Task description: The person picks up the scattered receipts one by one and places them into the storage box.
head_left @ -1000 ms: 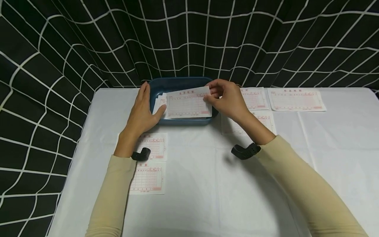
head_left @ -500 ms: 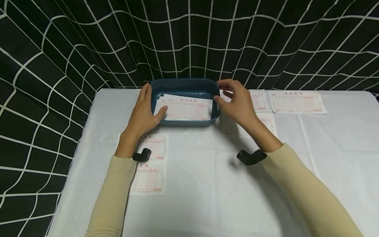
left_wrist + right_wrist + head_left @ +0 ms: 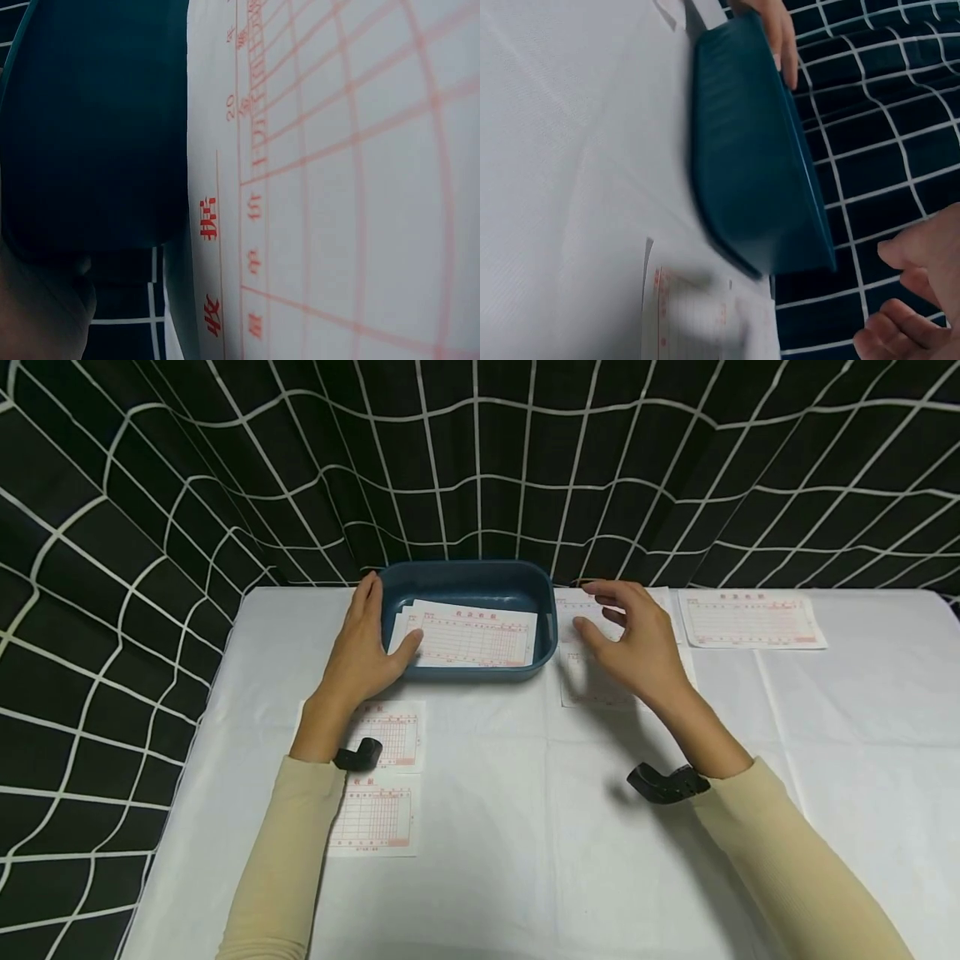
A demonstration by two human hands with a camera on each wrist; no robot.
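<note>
A dark blue plastic box [image 3: 480,673] stands at the table's back edge. Several white receipt slips [image 3: 468,635] printed in red lie inside it, fanned toward its left side. My left hand [image 3: 360,639] rests against the box's left end, straight fingers along the rim and thumb reaching over the front left corner near the slips. Right of the box, my right hand [image 3: 637,643] hangs with loosely bent fingers and holds nothing. Below it are more receipt slips [image 3: 596,685], partly covered by the hand. The right wrist view shows the box's outer wall [image 3: 742,150] apart from my right hand [image 3: 922,292].
Another receipt stack [image 3: 753,618] lies at the back right. Two receipt piles, an upper one [image 3: 393,735] and a lower one [image 3: 375,814], lie beside my left forearm. A black curtain [image 3: 480,452] with white grid lines hangs behind the white tablecloth [image 3: 510,827].
My right hand let go of a receipt slip, which now lies flat on the others in the box. It then moved right, away from the box. My left hand stayed in place.
</note>
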